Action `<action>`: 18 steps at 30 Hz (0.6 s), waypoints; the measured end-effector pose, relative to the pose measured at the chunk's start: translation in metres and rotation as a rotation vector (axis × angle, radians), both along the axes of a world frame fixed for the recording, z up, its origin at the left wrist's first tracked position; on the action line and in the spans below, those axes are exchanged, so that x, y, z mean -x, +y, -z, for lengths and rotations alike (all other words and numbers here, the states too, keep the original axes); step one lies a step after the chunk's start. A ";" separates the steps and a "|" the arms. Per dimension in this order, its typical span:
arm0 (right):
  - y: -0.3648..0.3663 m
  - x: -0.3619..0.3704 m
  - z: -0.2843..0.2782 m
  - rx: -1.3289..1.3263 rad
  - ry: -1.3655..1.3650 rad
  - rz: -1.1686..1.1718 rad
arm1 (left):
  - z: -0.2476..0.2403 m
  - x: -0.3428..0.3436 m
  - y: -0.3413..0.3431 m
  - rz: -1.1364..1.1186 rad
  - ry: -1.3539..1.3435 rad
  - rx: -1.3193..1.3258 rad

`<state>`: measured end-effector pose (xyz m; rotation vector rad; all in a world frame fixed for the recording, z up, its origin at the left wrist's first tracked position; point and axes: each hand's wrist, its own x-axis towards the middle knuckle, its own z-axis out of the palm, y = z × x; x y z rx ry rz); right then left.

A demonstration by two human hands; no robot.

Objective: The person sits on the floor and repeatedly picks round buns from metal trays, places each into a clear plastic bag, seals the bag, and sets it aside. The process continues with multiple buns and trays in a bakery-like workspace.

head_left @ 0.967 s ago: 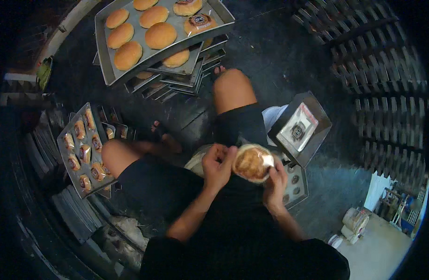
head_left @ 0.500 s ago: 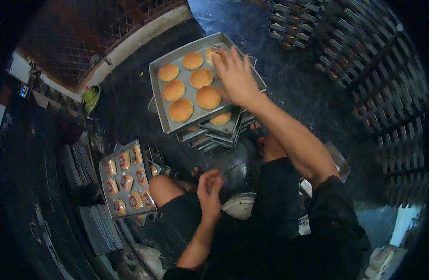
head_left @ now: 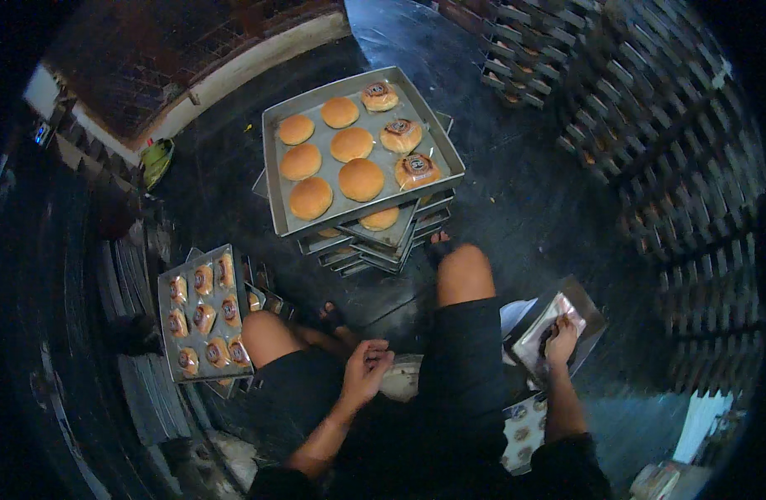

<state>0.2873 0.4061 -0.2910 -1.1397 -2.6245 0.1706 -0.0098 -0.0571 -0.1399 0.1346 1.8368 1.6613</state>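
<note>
My right hand is at the right, its fingers bent onto a clear plastic bag on a pile in a metal tray. My left hand hovers above my lap, fingers loosely curled and a little apart, with nothing visible in them. Ahead, a large metal tray tops a stack of trays. It carries several plain golden buns. Along its right side sit three buns in clear printed wrappers.
At the left, another tray of wrapped buns rests on a stack. Tall stacks of trays line the right side. Between my legs is a pale round object. A green bundle lies by the far-left wall.
My right hand has left the wrapped bun at the far tray's right corner and come back to the plastic bags on the right. My left hand stays over my lap.
</note>
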 end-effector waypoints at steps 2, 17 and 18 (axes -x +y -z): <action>-0.015 0.018 -0.026 0.045 -0.177 0.077 | -0.012 0.003 0.025 0.052 0.079 0.034; -0.019 0.020 -0.038 0.369 0.149 0.179 | -0.048 -0.041 0.080 0.153 0.577 -0.032; -0.016 0.007 -0.033 0.109 -0.165 0.101 | -0.048 -0.038 0.076 0.148 0.591 -0.014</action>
